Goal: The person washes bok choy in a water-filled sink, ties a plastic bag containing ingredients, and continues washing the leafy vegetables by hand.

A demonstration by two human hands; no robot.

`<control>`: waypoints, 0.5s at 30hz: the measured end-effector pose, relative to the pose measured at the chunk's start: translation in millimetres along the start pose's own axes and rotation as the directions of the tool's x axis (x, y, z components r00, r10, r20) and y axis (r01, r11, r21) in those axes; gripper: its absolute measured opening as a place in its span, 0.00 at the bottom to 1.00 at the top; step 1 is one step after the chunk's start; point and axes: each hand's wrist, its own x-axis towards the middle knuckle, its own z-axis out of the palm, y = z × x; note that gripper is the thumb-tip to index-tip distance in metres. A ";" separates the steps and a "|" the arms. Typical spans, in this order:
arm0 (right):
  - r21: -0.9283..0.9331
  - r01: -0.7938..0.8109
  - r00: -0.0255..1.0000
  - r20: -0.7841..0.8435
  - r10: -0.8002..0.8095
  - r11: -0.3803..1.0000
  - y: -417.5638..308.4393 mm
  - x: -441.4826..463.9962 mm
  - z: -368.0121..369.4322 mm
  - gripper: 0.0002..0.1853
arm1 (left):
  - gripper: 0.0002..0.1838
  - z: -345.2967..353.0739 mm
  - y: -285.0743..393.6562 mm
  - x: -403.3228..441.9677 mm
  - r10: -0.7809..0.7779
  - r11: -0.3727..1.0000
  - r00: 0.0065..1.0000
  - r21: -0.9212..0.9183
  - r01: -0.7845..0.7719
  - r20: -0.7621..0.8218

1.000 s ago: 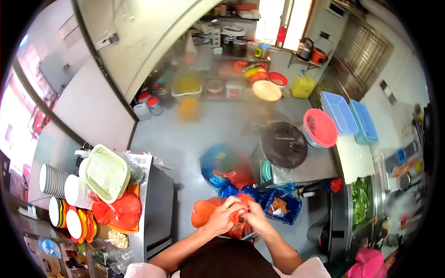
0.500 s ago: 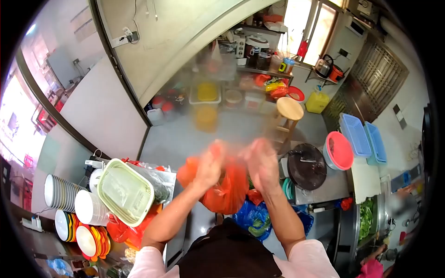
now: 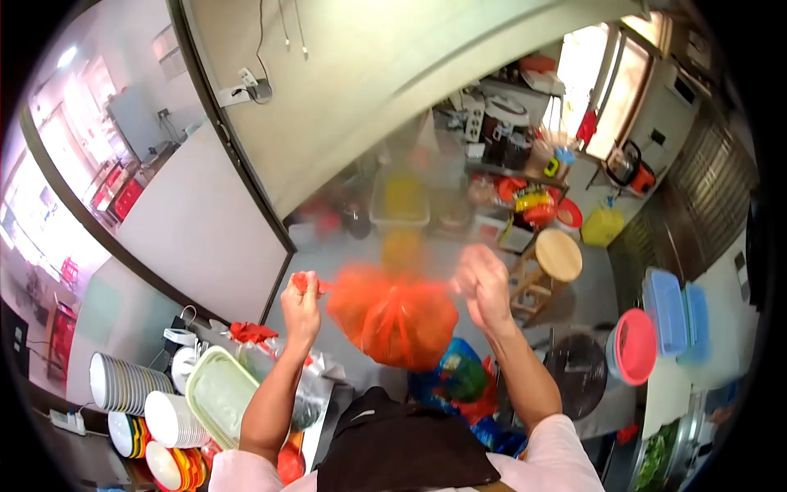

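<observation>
Two bare hands, left hand [image 3: 302, 310] and right hand [image 3: 485, 289], the latter blurred, are clamped on opposite ends of a translucent orange-red plastic bag [image 3: 393, 320], suspended between them above the floor. Contents: bulky, not identifiable. Below, a shiny blue plastic bag [image 3: 447, 369] shows green contents. Far right, a metal-rimmed container [image 3: 675, 449] holds leafy greens [image 3: 654, 459].
</observation>
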 end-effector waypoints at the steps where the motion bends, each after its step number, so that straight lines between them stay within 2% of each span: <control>1: 0.011 0.003 1.000 0.000 -0.003 1.000 -2.3 11.2 -3.0 0.14 | 0.22 4.1 -6.6 16.1 -0.015 0.999 1.000 -0.032 0.015 -0.024; 3: -0.013 0.006 1.000 -0.018 -0.006 1.000 3.3 32.6 -29.2 0.14 | 0.23 8.1 -28.7 29.4 -0.080 0.993 0.996 -0.084 0.078 -0.027; 6: -0.081 -0.095 0.970 -0.233 0.074 0.992 36.7 74.4 -108.1 0.13 | 0.24 39.0 -87.4 34.8 -0.331 0.942 0.937 -0.029 0.336 0.110; 8: -0.129 -0.113 0.967 -0.244 0.079 0.985 41.7 90.3 -120.8 0.12 | 0.23 75.2 -127.9 54.1 -0.288 0.956 0.954 -0.044 0.291 0.079; 9: -0.216 -0.186 0.965 -0.222 0.138 0.959 31.0 97.3 -108.6 0.10 | 0.21 86.0 -116.8 68.1 -0.206 0.977 0.972 -0.036 0.211 0.109; 10: -0.393 -0.208 0.975 -0.158 0.157 0.896 33.8 104.7 -105.3 0.10 | 0.19 98.5 -100.0 88.9 -0.116 0.992 0.984 -0.038 0.122 0.138; 11: -0.617 -0.288 0.956 -0.134 0.263 0.732 41.0 113.3 -101.5 0.10 | 0.17 114.8 -90.5 109.6 0.112 0.991 0.965 0.047 -0.126 0.235; 12: -0.736 -0.122 0.976 0.033 0.215 0.666 59.9 122.2 -91.2 0.11 | 0.16 129.3 -81.9 125.3 0.317 0.924 0.885 0.100 -0.370 0.342; 13: -0.792 -0.207 0.923 0.036 0.382 0.575 60.6 134.4 -72.7 0.12 | 0.15 148.1 -76.4 141.5 0.499 0.792 0.750 0.122 -0.598 0.434; 14: -0.808 -0.235 0.893 0.041 0.448 0.541 65.3 146.9 -63.1 0.15 | 0.16 171.1 -70.7 152.8 0.565 0.783 0.701 -0.018 -0.621 0.435; 15: -0.786 -0.214 0.899 0.074 0.431 0.580 74.2 159.4 -57.0 0.18 | 0.16 186.9 -62.1 161.0 0.583 0.776 0.658 -0.086 -0.625 0.476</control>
